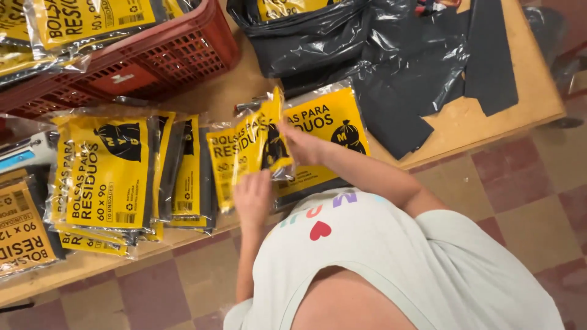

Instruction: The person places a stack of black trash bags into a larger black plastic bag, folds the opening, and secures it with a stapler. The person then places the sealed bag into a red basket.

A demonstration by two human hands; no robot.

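Observation:
Both hands hold up one clear plastic packet (241,153) with a yellow label and a folded black bag inside. My left hand (254,197) grips its lower edge. My right hand (298,143) pinches its upper right side, where the packet folds over. The packet is raised just above the wooden table (465,125). A second packet of the same kind (333,119) lies flat on the table behind it, partly covered by my right hand and forearm.
To the left of the hands lies a stack of similar yellow packets (107,174), with several more standing on edge beside it (186,168). A red plastic crate (153,58) holds more at top left. Loose black plastic bags (403,67) cover the table's far right. Checked floor tiles (526,195) lie below.

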